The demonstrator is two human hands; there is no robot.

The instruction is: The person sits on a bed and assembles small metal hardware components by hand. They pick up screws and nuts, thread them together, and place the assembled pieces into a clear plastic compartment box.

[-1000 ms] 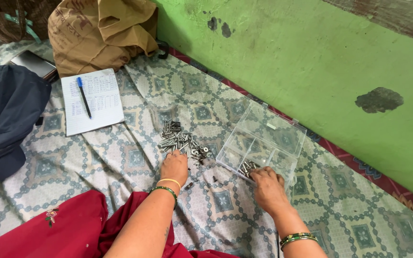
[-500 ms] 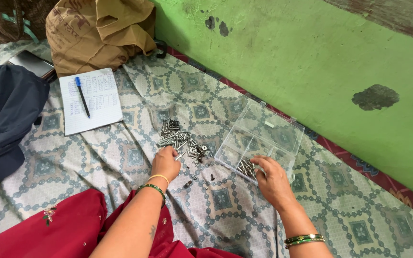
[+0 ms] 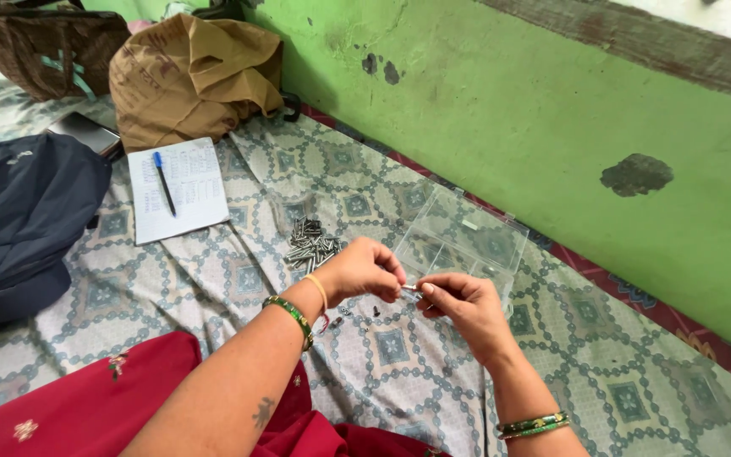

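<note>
My left hand (image 3: 364, 269) and my right hand (image 3: 457, 303) meet above the patterned sheet, fingertips pinched together on one small metal screw (image 3: 410, 289). Which hand bears it I cannot tell; both touch it. Behind my left hand lies a pile of silver screws and bolts (image 3: 310, 244). A clear plastic compartment box (image 3: 467, 237) with its lid up stands just beyond my right hand, partly hidden by it. A few dark loose screws (image 3: 359, 311) lie on the sheet under my hands.
A lined notebook (image 3: 179, 188) with a blue pen (image 3: 163, 181) lies at the left. A dark blue backpack (image 3: 19, 220), a brown cloth bag (image 3: 188, 76) and a green wall (image 3: 552, 127) border the sheet. Red cloth (image 3: 86, 398) covers my lap.
My left hand lifted off the screw pile and moved right. My right hand left the box and rose to meet it, both now pinching a screw. The camera tilted slightly.
</note>
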